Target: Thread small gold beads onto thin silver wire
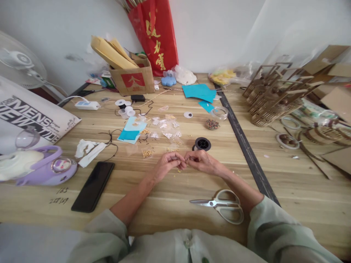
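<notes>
My left hand (170,165) and my right hand (202,162) meet fingertip to fingertip above the wooden table, both pinched closed. Whatever lies between the fingers is too small to make out. Just below them a few small gold beads (179,171) rest on the wood. Behind my right hand stands a black spool (202,144). Beyond my left hand lie a small bag of gold beads (147,153) and several clear packets of silver pieces (166,126). White-handled scissors (229,207) lie partly open, nearer my body and below my right forearm.
A black phone (93,187) and a purple bottle (46,170) are at the left. A glass bowl of dark beads (212,124) and blue sheets (200,93) sit farther back. Woven bamboo baskets (274,98) stand at the right, past a black strip (244,144) on the table.
</notes>
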The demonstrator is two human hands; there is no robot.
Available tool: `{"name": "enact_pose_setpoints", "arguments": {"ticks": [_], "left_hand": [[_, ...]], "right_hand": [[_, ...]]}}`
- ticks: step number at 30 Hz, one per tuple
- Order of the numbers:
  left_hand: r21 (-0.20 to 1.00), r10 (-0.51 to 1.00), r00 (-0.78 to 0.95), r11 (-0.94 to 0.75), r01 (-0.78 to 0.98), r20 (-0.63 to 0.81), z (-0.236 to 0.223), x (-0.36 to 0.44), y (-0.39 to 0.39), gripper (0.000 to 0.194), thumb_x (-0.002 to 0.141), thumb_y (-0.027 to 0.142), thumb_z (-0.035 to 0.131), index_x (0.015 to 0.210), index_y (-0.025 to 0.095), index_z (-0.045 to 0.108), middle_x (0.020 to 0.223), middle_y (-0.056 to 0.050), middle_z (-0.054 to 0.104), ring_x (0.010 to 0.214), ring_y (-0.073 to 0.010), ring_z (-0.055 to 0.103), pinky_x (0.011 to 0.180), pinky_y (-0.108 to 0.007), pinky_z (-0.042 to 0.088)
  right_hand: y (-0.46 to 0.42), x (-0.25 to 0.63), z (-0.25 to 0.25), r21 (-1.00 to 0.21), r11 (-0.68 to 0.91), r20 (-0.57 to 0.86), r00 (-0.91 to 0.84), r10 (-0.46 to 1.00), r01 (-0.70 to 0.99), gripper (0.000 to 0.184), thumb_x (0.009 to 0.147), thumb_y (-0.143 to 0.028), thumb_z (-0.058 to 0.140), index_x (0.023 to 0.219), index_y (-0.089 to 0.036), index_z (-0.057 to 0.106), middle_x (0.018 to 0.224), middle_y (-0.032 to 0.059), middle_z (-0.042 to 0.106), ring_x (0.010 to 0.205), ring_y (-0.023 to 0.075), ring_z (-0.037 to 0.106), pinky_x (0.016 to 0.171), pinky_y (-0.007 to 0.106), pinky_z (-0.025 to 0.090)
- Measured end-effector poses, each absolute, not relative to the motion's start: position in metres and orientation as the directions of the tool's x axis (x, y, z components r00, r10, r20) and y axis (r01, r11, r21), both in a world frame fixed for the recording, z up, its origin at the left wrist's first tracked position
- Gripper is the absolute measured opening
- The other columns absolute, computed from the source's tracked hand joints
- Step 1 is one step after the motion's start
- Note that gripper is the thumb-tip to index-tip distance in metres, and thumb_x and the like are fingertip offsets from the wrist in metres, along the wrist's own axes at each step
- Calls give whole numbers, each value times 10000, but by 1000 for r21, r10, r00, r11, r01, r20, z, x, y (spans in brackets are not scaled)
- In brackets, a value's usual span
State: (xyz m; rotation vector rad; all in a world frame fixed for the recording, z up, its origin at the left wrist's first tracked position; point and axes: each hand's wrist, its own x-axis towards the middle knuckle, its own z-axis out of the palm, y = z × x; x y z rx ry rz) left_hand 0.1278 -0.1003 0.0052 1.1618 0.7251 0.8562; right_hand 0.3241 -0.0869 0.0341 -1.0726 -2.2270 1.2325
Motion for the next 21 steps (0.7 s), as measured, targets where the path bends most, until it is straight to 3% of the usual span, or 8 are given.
{"name": "enact_pose_setpoints", "arguments": {"ticks": [7,16,21], "left_hand": [[970,871,488,166,-175,-61,0,126,-97,147,778,227,620,867,110,614,740,-70,684,660,-149,627,672,-289,503],[973,875,476,181,-143,-93,3,127,-98,200,773,262,651,898,108,634,717,-62,685,668,-147,631,674,-277,496],[979,881,455,187,-83,-130,6,128,-99,215,756,318,681,795,109,649,689,-56,676,649,-144,625,660,-271,495]], "right_hand": [[-83,326,35,-843,279,-62,-599,798,460,180,832,-263,503,763,-134,608,499,-70,353,466,67,286,443,198,213],[-83,327,37,-888,201,-128,-641,757,414,245,874,-341,465,796,-138,576,497,-72,366,432,59,273,414,198,196],[-83,328,36,-892,173,-150,-635,758,417,243,872,-343,472,782,-139,570,494,-69,376,438,61,322,419,192,226]]}}
